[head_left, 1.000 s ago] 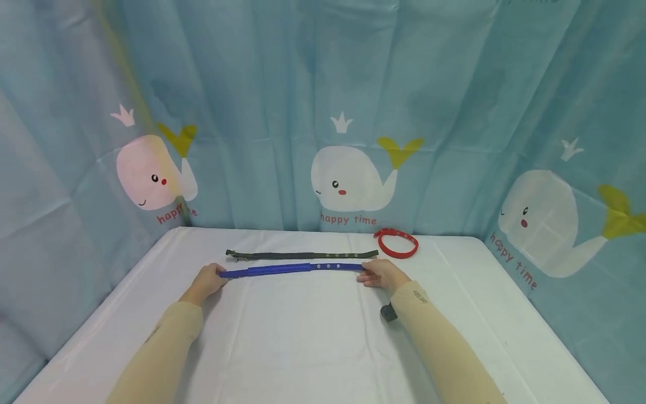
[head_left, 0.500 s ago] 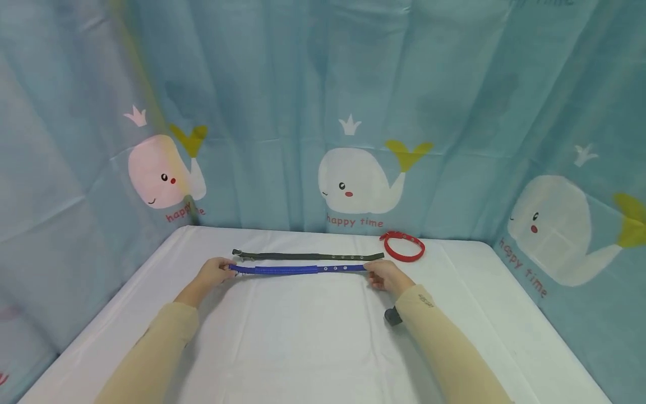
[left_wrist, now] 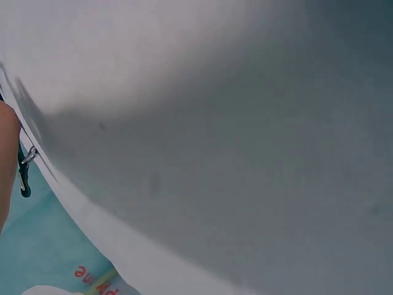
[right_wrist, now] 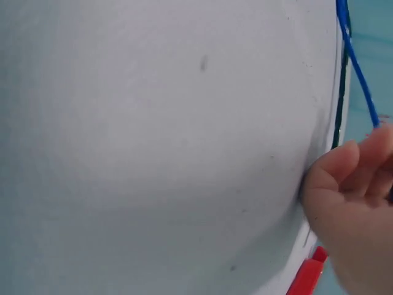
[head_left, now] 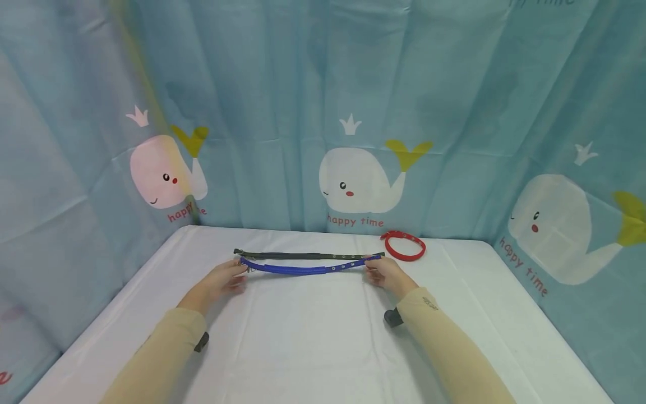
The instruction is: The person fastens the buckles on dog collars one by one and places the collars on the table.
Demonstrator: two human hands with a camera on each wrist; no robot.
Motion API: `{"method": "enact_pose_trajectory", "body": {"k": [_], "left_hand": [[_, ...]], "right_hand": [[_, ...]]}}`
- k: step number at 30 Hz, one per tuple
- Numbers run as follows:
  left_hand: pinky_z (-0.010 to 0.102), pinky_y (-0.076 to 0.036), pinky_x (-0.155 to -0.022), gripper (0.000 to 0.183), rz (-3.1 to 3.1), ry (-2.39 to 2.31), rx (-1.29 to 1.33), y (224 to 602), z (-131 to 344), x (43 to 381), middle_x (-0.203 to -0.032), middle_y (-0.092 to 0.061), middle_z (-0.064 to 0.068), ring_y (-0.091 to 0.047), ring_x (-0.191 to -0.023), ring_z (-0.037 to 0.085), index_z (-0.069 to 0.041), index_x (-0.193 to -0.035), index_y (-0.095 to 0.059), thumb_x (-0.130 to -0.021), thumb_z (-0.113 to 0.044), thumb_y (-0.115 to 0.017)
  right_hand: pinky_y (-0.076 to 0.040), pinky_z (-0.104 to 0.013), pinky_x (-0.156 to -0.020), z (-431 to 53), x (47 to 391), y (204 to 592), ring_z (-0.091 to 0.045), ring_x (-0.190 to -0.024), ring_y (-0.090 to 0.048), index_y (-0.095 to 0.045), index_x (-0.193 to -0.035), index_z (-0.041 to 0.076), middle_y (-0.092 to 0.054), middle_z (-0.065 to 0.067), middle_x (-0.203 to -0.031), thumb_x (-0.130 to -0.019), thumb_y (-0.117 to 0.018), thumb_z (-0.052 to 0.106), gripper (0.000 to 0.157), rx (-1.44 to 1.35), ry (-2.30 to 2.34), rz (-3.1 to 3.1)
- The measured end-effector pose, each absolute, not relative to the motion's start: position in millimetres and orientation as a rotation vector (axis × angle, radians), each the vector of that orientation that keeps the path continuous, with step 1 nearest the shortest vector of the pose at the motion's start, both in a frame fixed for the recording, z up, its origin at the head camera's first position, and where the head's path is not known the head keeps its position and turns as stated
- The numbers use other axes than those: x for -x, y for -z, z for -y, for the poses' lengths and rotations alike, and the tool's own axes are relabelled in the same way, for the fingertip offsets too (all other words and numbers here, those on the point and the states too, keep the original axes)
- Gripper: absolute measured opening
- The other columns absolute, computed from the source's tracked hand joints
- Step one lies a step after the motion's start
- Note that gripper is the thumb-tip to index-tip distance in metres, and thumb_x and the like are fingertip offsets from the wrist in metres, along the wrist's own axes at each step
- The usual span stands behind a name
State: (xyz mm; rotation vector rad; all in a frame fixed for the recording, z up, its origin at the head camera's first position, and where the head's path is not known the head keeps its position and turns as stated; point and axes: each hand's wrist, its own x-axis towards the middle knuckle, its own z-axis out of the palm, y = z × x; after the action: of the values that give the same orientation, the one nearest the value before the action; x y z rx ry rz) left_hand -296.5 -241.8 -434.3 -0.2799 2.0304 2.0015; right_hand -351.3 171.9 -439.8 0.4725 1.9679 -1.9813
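Observation:
A blue buckled collar spans the gap between my two hands in the head view, its middle sagging. The left hand pinches its buckle end; in the left wrist view only part of that hand shows at the edge. At the other end, past the metal eyelets, the right hand pinches the strap tip. The right wrist view has the blue strap running up from the curled fingers of that hand. Just behind lies a dark green collar, stretched straight on the table.
A red collar, fastened in a ring, lies at the back right, beyond the right hand. The white-covered table meets a blue curtain with whale prints at its back and sides. Dark wrist devices sit under the sleeves.
The blue collar was nearly straight and now bows down in the middle, its ends raised. My left hand has moved right, nearer the right hand. The head view has shifted slightly.

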Motion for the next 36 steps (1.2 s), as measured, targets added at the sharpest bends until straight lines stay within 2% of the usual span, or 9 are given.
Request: {"method": "enact_pose_trajectory", "body": {"k": [5, 9, 12, 15, 18, 23, 27, 31, 36], "left_hand": [[0.03, -0.049, -0.081, 0.053, -1.871, -2.138, 0.256, 431.9, 237.8, 293.7, -0.099, -0.055, -0.008, -0.053, -0.09, 0.009, -0.003, -0.147, -0.027, -0.103, -0.02, -0.05], [0.027, -0.047, -0.079, 0.035, -1.881, -2.165, 0.239, 431.0, 234.5, 292.7, -0.1, -0.053, -0.009, -0.049, -0.095, 0.012, -0.013, -0.133, -0.04, -0.103, -0.025, -0.05], [0.029, -0.045, -0.085, 0.027, -1.928, -2.184, 0.243, 430.0, 229.4, 292.2, -0.105, -0.049, -0.008, -0.048, -0.108, 0.017, -0.017, -0.126, -0.042, -0.103, -0.029, -0.05], [0.036, -0.04, -0.098, 0.027, -1.943, -2.244, 0.237, 427.5, 220.7, 291.4, -0.109, -0.048, -0.008, -0.045, -0.122, 0.022, -0.017, -0.126, -0.043, -0.103, -0.032, -0.047], [0.038, -0.039, -0.101, 0.034, -1.99, -2.3, 0.24, 422.9, 209.8, 290.4, -0.11, -0.056, -0.008, -0.052, -0.119, 0.018, -0.01, -0.129, -0.046, -0.104, -0.033, -0.046], [0.031, -0.046, -0.092, 0.045, -2.239, -2.255, 0.312, 411.1, 189.4, 285.1, -0.115, -0.068, 0.0, -0.061, -0.097, 0.005, 0.0, -0.134, -0.05, -0.103, -0.031, -0.049], [0.028, -0.047, -0.09, 0.043, -2.294, -2.318, 0.396, 404.0, 176.9, 281.4, -0.119, -0.066, 0.005, -0.06, -0.098, 0.008, 0.001, -0.131, -0.054, -0.102, -0.031, -0.052], [0.021, -0.047, -0.077, 0.042, -2.346, -2.384, 0.444, 399.5, 169.0, 276.3, -0.115, -0.065, 0.002, -0.059, -0.091, 0.005, -0.001, -0.127, -0.058, -0.1, -0.032, -0.056], [0.017, -0.044, -0.068, 0.042, -2.435, -2.385, 0.392, 395.0, 164.7, 268.3, -0.12, -0.062, 0.006, -0.058, -0.084, 0.001, -0.005, -0.132, -0.056, -0.1, -0.031, -0.056]], "right_hand": [[-0.047, -0.032, -0.077, -171.3, 347.0, 441.3, -0.014, -0.08, -0.068, -0.045, -0.142, 0.005, -0.071, -0.004, -0.09, -0.098, -0.059, 0.011, 0.046, -0.356, 2.014, -1.962], [-0.044, -0.03, -0.075, -170.7, 342.4, 440.0, -0.013, -0.078, -0.069, -0.046, -0.14, 0.004, -0.072, -0.002, -0.085, -0.098, -0.058, 0.013, 0.045, -0.258, 2.0, -2.017], [-0.043, -0.03, -0.074, -170.7, 339.5, 437.5, -0.014, -0.077, -0.068, -0.051, -0.137, 0.002, -0.07, -0.003, -0.086, -0.098, -0.059, 0.015, 0.041, -0.187, 1.969, -2.094], [-0.048, -0.03, -0.076, -170.0, 336.9, 433.4, -0.016, -0.081, -0.065, -0.053, -0.134, 0.0, -0.066, -0.007, -0.097, -0.099, -0.059, 0.019, 0.041, -0.154, 1.949, -2.146], [-0.052, -0.032, -0.078, -168.5, 334.2, 428.4, -0.018, -0.085, -0.064, -0.049, -0.135, -0.001, -0.059, -0.016, -0.115, -0.1, -0.056, 0.024, 0.043, -0.134, 1.975, -2.128], [-0.055, -0.03, -0.076, -164.8, 325.6, 419.9, -0.018, -0.082, -0.068, -0.043, -0.134, -0.001, -0.052, -0.026, -0.132, -0.104, -0.048, 0.026, 0.04, -0.127, 2.082, -2.036], [-0.056, -0.028, -0.076, -160.8, 316.9, 414.0, -0.016, -0.081, -0.069, -0.041, -0.136, -0.002, -0.051, -0.029, -0.133, -0.104, -0.048, 0.017, 0.038, -0.115, 2.196, -1.93], [-0.055, -0.024, -0.074, -157.0, 308.2, 409.8, -0.012, -0.079, -0.066, -0.043, -0.138, -0.005, -0.051, -0.03, -0.133, -0.101, -0.052, 0.007, 0.041, -0.108, 2.284, -1.888], [-0.052, -0.022, -0.069, -153.8, 299.9, 405.5, -0.012, -0.076, -0.06, -0.047, -0.14, 0.002, -0.057, -0.024, -0.127, -0.101, -0.053, 0.014, 0.041, -0.088, 2.301, -1.932]]}}
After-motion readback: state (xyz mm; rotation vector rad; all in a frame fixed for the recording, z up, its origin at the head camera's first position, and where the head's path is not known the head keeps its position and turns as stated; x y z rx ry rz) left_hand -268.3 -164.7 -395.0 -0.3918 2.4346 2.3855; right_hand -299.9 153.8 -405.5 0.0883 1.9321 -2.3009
